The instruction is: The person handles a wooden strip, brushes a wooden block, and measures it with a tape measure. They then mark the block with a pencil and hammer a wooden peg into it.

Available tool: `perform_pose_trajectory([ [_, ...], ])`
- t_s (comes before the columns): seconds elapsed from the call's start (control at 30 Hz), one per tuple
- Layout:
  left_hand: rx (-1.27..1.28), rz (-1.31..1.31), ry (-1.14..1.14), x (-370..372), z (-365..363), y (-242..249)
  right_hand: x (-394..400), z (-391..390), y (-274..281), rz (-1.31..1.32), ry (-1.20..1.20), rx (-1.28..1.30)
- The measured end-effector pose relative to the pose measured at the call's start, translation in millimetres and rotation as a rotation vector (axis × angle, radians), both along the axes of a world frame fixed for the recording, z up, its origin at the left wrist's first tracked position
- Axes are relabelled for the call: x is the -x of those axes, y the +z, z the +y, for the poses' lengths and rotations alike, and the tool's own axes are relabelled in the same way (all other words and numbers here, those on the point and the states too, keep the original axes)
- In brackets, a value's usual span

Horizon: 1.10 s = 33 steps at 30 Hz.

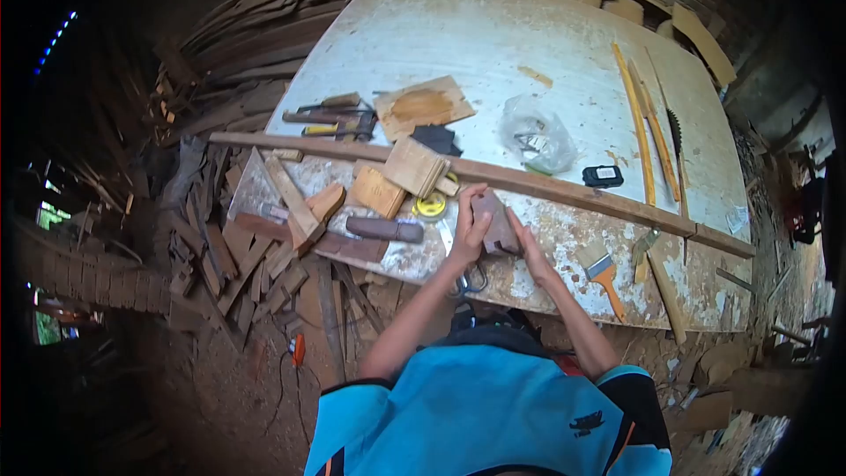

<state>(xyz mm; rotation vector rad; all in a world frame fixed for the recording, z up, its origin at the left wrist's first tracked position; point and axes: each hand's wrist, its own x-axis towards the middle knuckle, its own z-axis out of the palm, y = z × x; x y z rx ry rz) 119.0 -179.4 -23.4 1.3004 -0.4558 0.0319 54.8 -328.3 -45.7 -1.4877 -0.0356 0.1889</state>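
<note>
Between my two hands is a dull brown block, held close over the near edge of the worktable. My left hand wraps its fingers around the block's left side. On the right side, my right hand presses along the block with its fingers fairly straight. Scissors lie just below my left wrist, partly covered by it. To the left are a yellow tape roll, a dark rounded block and a pale square wooden piece resting near another wooden block.
A long wooden beam crosses the table. Beyond it lie a plastic bag, a black device and yellow sticks. A paintbrush lies right of my hands. Wood scraps heap up at left.
</note>
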Motion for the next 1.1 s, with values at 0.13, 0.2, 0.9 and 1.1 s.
perform_pose_trajectory([
  [0.13, 0.069, 0.013, 0.087, 1, -21, 12, 6, 8, 46, -0.354, 0.032, 0.015],
  [0.2, 0.07, 0.097, 0.012, 1, -25, 6, 2, -1, -11, -0.114, -0.036, -0.065],
  [0.9, 0.099, 0.081, -0.007, -8, -36, -1, 1, -6, -35, -0.037, -0.064, -0.176],
  [1.1, 0.084, 0.108, -0.068, -10, -33, -4, 7, 0, 11, -0.247, -0.049, -0.148],
])
